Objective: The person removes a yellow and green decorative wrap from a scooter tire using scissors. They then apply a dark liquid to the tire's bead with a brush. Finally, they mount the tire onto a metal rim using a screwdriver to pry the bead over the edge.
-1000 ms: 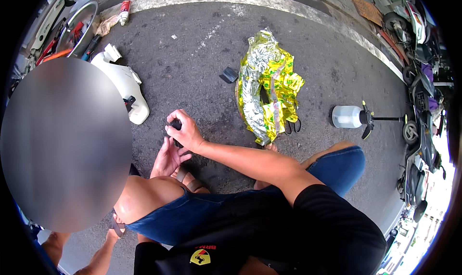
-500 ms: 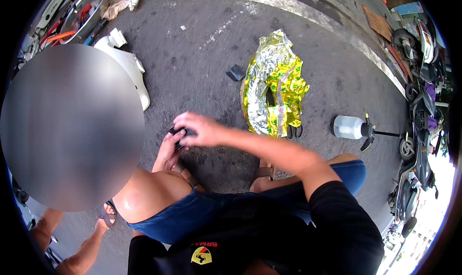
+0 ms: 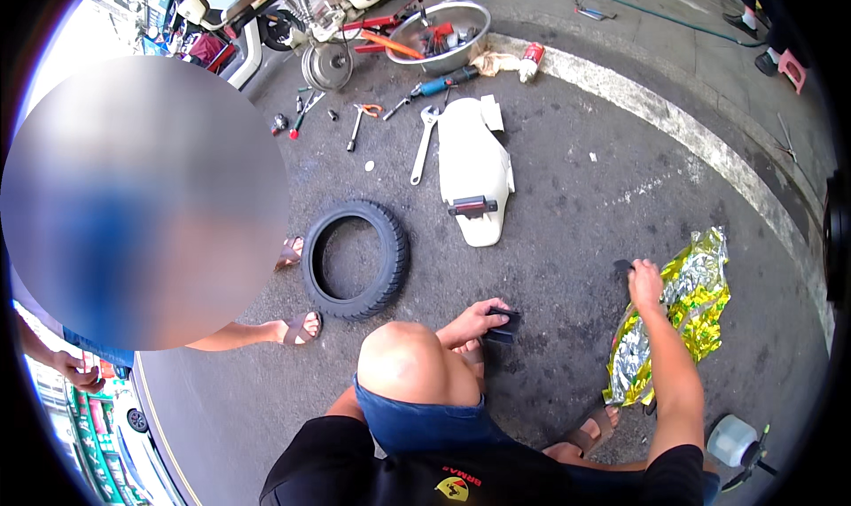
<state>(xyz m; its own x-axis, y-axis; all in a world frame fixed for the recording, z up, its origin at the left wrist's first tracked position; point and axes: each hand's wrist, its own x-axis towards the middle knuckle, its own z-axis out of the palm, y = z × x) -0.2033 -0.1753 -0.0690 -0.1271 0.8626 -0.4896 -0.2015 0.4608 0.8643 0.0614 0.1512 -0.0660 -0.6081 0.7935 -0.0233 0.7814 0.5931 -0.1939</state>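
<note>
My left hand point(image 3: 472, 325), beside my bent knee, is closed on a flat black piece point(image 3: 503, 325) like a folded sheet or pouch; its exact kind is unclear. Out to the right, my right hand point(image 3: 645, 286) pinches a small dark scrap point(image 3: 624, 265). That hand is at the upper left edge of a crumpled silver and yellow foil wrapper point(image 3: 700, 280) on the pavement. Part of the wrapper is behind my right forearm. A black tyre point(image 3: 396, 258) lies flat to the left of my knee.
A white plastic fender point(image 3: 472, 156) lies ahead, beside a large adjustable wrench point(image 3: 424, 147). Pliers point(image 3: 362, 120), a blue power tool point(image 3: 443, 83) and a metal basin point(image 3: 483, 32) of tools are farther off. A spray bottle point(image 3: 732, 439) stands right. Another person's foot point(image 3: 303, 328) is near the tyre.
The view has swung left, bringing the tyre and tools into sight. My hands, together earlier, are now apart; my right hand has reached toward the foil and holds a dark scrap.
</note>
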